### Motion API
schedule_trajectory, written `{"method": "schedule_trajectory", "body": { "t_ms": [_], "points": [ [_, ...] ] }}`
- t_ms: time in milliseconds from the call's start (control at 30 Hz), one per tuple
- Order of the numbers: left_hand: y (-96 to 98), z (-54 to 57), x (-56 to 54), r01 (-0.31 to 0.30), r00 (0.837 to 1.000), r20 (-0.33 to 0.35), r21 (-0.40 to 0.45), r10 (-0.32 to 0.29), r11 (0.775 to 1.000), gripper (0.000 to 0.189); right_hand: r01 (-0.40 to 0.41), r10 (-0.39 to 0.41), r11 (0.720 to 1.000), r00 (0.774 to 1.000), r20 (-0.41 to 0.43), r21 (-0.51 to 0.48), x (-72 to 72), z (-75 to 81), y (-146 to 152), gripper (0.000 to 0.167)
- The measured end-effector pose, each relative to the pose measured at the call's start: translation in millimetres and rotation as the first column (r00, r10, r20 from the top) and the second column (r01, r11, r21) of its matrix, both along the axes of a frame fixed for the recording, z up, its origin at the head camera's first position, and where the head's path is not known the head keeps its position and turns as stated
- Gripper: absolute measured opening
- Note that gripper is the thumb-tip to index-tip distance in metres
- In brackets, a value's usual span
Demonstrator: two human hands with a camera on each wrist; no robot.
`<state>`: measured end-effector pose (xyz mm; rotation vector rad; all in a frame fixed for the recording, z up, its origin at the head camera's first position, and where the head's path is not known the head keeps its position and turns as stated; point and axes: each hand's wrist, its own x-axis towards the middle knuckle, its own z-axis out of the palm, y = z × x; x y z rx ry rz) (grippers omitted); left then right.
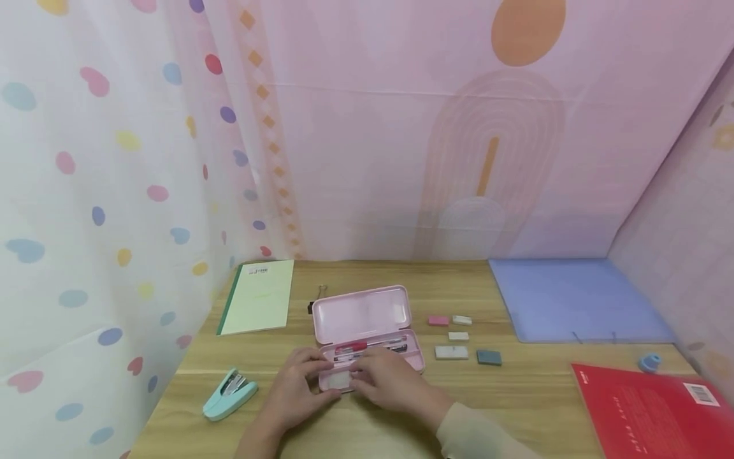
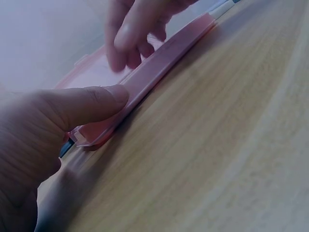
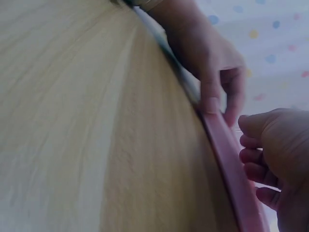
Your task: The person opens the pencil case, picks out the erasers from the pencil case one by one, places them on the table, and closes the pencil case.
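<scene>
A pink pencil case [image 1: 362, 315] lies on the table with its lid raised toward the back. Pens [image 1: 352, 347], one with a red part, lie in its rear compartment, and a whitish piece [image 1: 337, 380] shows in the front one. My left hand [image 1: 298, 386] grips the case's left end, the thumb [image 2: 104, 100] pressed on the front wall in the left wrist view. Over the front compartment hangs my right hand [image 1: 392, 381], its fingers loosely bent and dipping past the rim. Nothing shows between those fingers in the right wrist view; the hand covers part of the case.
Several erasers [image 1: 451, 352] lie right of the case. A mint stapler [image 1: 229, 395] is at left, a pale green notebook [image 1: 260, 296] behind it, and a black binder clip [image 1: 311, 307] by the lid. At right are a blue folder [image 1: 579, 299], a red book [image 1: 654, 408] and a small blue object [image 1: 650, 363].
</scene>
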<state>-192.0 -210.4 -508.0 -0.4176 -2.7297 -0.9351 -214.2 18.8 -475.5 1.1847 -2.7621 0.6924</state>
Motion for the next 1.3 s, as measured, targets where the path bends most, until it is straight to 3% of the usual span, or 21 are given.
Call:
{"method": "schedule_trajectory", "body": {
  "t_ms": [200, 433, 900, 1067, 1167, 1300],
  "points": [
    [1.6, -1.0, -0.4, -0.011, 1.000, -0.001, 0.000, 0.011, 1.000, 0.045, 0.009, -0.006, 0.998, 0.999, -0.044, 0.058, -0.4, -7.4, -10, 0.025],
    [-0.1, -1.6, -1.5, 0.004, 1.000, -0.014, 0.012, -0.004, 1.000, 0.044, 0.024, -0.022, 0.999, 0.998, -0.063, 0.023, -3.2, -14.0, -13, 0.023],
    [0.1, -0.1, -1.9, 0.000, 1.000, -0.005, 0.012, 0.000, 1.000, 0.040, 0.093, -0.086, 0.991, 0.994, 0.072, -0.092, -4.7, -11.4, -22, 0.005],
    [-0.5, -1.3, -1.1, -0.015, 1.000, 0.016, 0.013, 0.014, 1.000, 0.041, 0.138, -0.120, 0.978, 0.985, 0.120, -0.156, -5.1, -8.3, -22, 0.006],
    [0.4, -2.1, -0.6, -0.014, 1.000, 0.024, 0.015, 0.014, 1.000, 0.041, 0.178, -0.139, 0.959, 0.974, 0.180, -0.221, -3.1, 0.6, -8, 0.006],
    [1.1, -1.2, -0.7, -0.014, 1.000, 0.020, 0.011, 0.014, 1.000, 0.041, 0.225, -0.152, 0.928, 0.956, 0.250, -0.296, 0.2, 10.9, 33, 0.007]
  ]
}}
